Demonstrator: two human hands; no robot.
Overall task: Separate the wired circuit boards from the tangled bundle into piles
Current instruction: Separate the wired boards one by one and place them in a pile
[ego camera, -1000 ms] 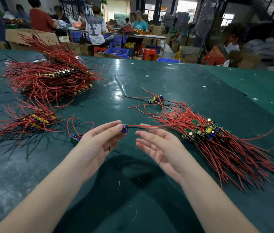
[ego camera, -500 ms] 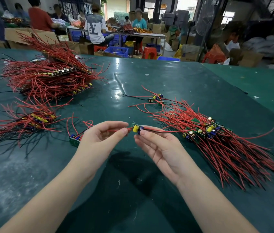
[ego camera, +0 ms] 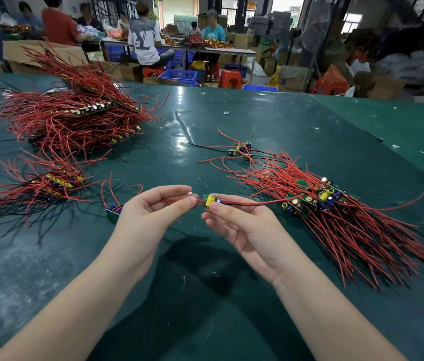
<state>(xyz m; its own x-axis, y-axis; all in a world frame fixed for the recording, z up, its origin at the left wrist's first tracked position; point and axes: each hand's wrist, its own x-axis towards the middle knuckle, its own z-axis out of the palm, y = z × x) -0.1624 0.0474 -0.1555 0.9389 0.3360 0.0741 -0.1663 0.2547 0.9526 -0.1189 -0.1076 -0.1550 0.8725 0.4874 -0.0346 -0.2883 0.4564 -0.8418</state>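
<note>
Left hand (ego camera: pixel 151 214) fingers pinching red wire (ego camera: pixel 177 201), right hand (ego camera: pixel 242 225) fingers gripping half-hidden circuit board (ego camera: pixel 212 200)

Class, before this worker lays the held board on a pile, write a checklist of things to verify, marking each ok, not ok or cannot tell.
1. Left hand pinches the board's red wire: ok.
2. Right hand holds the small green circuit board with the yellow capacitor: ok.
3. Board lifted off the dark green table: ok.
4. Its trailing wires free of the tangled bundle of red-wired boards on the right: not ok, they still run into it.
5. Sorted pile of red-wired boards on the left within reach: cannot tell.
</note>
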